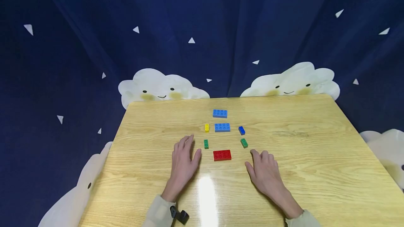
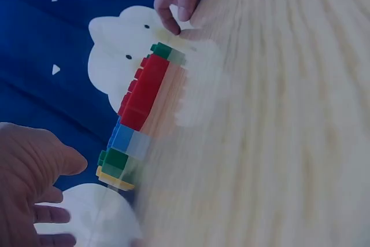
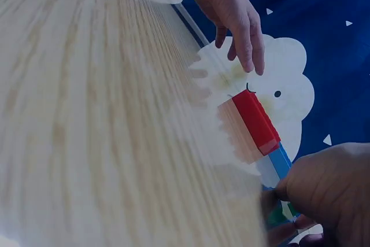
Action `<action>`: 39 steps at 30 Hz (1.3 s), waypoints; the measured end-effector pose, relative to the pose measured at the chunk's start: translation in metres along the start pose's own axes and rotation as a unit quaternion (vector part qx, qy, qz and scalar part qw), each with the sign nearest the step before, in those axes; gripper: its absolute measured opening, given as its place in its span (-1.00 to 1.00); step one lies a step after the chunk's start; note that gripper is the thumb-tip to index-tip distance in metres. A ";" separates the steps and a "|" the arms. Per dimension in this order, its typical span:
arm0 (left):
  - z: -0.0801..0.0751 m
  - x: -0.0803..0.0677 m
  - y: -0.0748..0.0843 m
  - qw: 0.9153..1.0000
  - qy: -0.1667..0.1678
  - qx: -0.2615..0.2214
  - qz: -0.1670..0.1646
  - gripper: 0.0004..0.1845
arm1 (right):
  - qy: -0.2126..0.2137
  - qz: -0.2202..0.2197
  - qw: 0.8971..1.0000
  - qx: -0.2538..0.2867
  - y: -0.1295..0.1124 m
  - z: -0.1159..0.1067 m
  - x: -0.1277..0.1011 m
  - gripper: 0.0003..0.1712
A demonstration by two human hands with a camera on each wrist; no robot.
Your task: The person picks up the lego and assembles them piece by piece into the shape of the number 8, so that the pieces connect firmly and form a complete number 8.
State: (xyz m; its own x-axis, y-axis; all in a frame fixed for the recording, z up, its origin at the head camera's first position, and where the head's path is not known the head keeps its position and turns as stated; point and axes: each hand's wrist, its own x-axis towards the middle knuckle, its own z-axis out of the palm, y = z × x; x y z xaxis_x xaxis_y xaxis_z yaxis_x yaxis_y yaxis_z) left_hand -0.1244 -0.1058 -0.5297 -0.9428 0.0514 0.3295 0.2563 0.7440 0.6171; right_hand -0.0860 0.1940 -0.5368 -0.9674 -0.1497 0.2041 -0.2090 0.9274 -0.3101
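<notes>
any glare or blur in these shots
Head view: sharp, with a bright glare patch on the table between the left hand and right hand. Both wrist views: dim, wood grain smeared, red brick fairly clear.

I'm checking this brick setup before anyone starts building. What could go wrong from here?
The left hand lies flat close to the left green brick, so a careless reach might nudge it out of place. The right hand rests just below the right green brick, which already sits askew and could easily be knocked further. The red brick lies between both hands, so they might collide reaching for it.
</notes>
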 end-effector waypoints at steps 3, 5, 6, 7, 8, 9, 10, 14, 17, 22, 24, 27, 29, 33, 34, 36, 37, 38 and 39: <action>0.002 0.003 -0.002 1.000 0.000 -0.009 -0.007 -0.39 | 0.000 -0.017 1.000 0.007 0.000 0.001 0.001 -0.49; 0.003 0.005 -0.003 1.000 -0.008 -0.021 -0.014 -0.40 | 0.000 -0.030 0.999 0.012 -0.001 0.002 0.003 -0.49; 0.003 0.006 -0.003 0.999 -0.014 -0.027 -0.018 -0.40 | -0.001 -0.038 0.999 0.014 -0.001 0.002 0.004 -0.48; 0.003 0.007 -0.003 0.999 -0.022 -0.034 -0.022 -0.40 | -0.002 -0.045 0.999 0.015 -0.001 0.002 0.005 -0.48; 0.003 0.008 -0.003 0.998 -0.031 -0.040 -0.027 -0.40 | -0.005 -0.051 0.999 0.016 -0.001 0.002 0.006 -0.47; 0.004 0.009 -0.004 0.998 -0.040 -0.044 -0.030 -0.40 | -0.008 -0.057 0.998 0.016 -0.001 0.001 0.007 -0.47; 0.004 0.011 -0.005 0.997 -0.049 -0.046 -0.031 -0.40 | -0.009 -0.065 0.998 0.017 -0.001 0.001 0.009 -0.47; 0.005 0.016 -0.005 0.995 -0.080 -0.047 -0.022 -0.42 | -0.025 -0.098 0.995 0.022 -0.001 -0.001 0.013 -0.46; 0.005 0.020 -0.005 0.994 -0.097 -0.053 -0.014 -0.46 | -0.048 -0.119 0.991 0.031 -0.003 -0.003 0.017 -0.45; 0.007 0.027 -0.009 0.991 -0.114 -0.065 0.000 -0.50 | -0.074 -0.132 0.988 0.042 -0.010 -0.003 0.023 -0.40; 0.008 0.029 -0.010 0.991 -0.119 -0.066 0.004 -0.51 | -0.085 -0.133 0.986 0.058 -0.012 -0.001 0.026 -0.35; 0.009 0.032 -0.012 0.989 -0.128 -0.069 0.003 -0.50 | -0.107 -0.135 0.981 0.091 -0.014 0.003 0.030 -0.28; 0.009 0.034 -0.012 0.988 -0.134 -0.071 0.003 -0.49 | -0.119 -0.137 0.977 0.111 -0.015 0.006 0.033 -0.24; 0.010 0.036 -0.013 0.987 -0.142 -0.068 0.010 -0.49 | -0.111 -0.149 0.974 0.129 -0.015 0.011 0.039 -0.27; 0.011 0.037 -0.013 0.987 -0.144 -0.067 0.012 -0.49 | -0.107 -0.152 0.974 0.130 -0.015 0.013 0.041 -0.30; 0.012 0.038 -0.013 0.987 -0.149 -0.064 0.015 -0.49 | -0.095 -0.162 0.973 0.134 -0.015 0.017 0.045 -0.36; 0.012 0.039 -0.013 0.986 -0.151 -0.063 0.014 -0.49 | -0.089 -0.167 0.973 0.135 -0.015 0.019 0.046 -0.41; 0.013 0.040 -0.013 0.986 -0.152 -0.062 0.014 -0.49 | -0.084 -0.171 0.972 0.134 -0.015 0.021 0.048 -0.46; 0.013 0.040 -0.013 0.986 -0.154 -0.061 0.014 -0.50 | -0.081 -0.174 0.972 0.134 -0.016 0.023 0.050 -0.50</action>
State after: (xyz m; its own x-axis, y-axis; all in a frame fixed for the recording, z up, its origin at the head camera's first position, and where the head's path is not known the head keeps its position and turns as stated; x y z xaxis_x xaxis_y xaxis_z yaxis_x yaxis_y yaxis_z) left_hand -0.1680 -0.1047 -0.5336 -0.9505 0.2838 0.1264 0.2884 0.6547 0.6987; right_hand -0.1342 0.1641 -0.5434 -0.8371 -0.5100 0.1980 -0.5359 0.6916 -0.4842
